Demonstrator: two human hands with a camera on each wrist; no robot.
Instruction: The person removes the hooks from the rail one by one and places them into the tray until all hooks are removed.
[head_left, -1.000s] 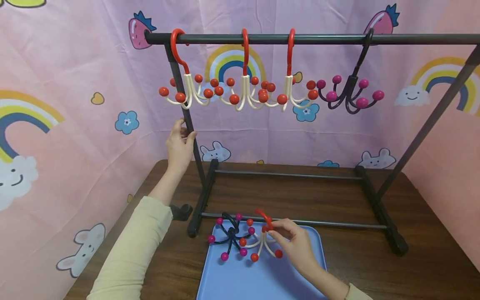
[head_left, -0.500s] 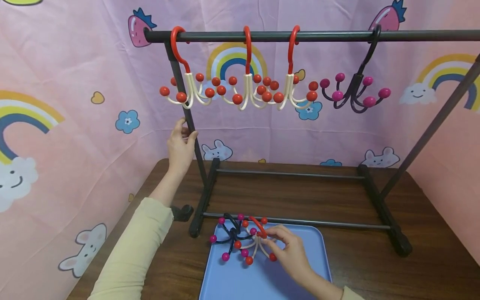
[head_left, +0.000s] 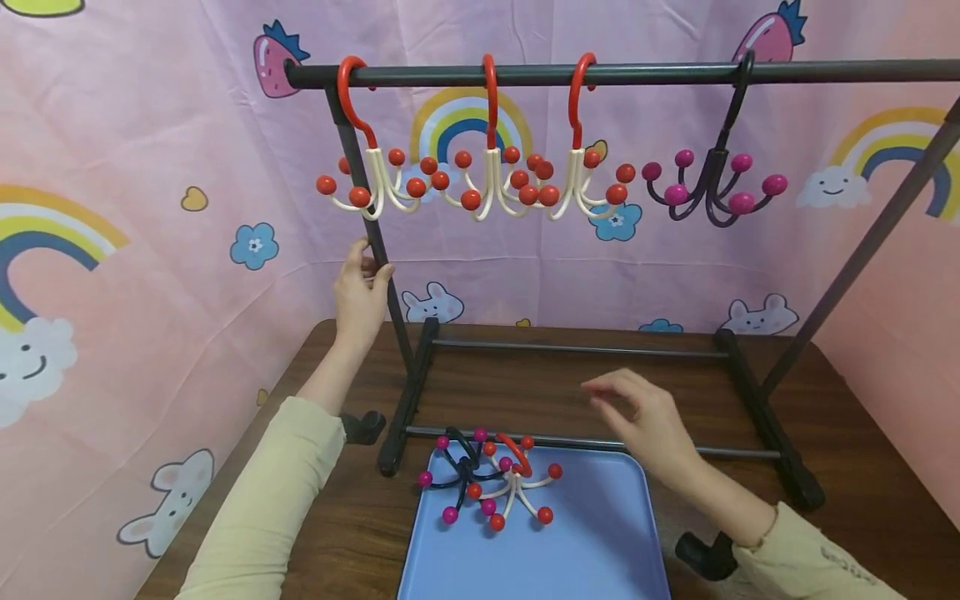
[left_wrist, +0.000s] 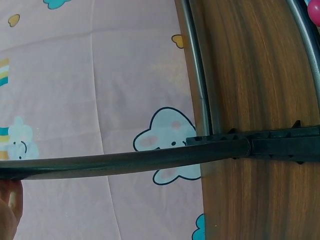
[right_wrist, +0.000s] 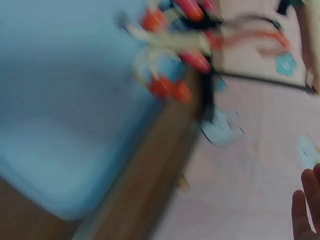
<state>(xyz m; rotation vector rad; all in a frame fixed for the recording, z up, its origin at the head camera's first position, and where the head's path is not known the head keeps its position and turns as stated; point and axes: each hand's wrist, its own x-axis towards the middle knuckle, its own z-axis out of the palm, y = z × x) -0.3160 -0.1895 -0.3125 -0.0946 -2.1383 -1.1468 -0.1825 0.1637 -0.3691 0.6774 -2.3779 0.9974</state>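
Note:
My left hand holds the left post of a dark metal garment rack, thumb on the near side and fingers behind. In the left wrist view only part of that hand shows, against the post. Above the back right of a blue tray, my right hand is in the air with nothing in it, fingers loosely bent. Two multi-arm hangers lie side by side on the tray, arms overlapping: a black one with magenta balls and a cream one with red balls and a red hook.
Three cream hangers with red hooks hang on the rack's top bar, with a black one to their right. The rack's lower rods run across the wooden table. Patterned cloth stands behind. The right wrist view is blurred.
My right hand has let go of the cream hanger, after shifting it left beside the black one, and has moved up and right. The left hand stays on the post.

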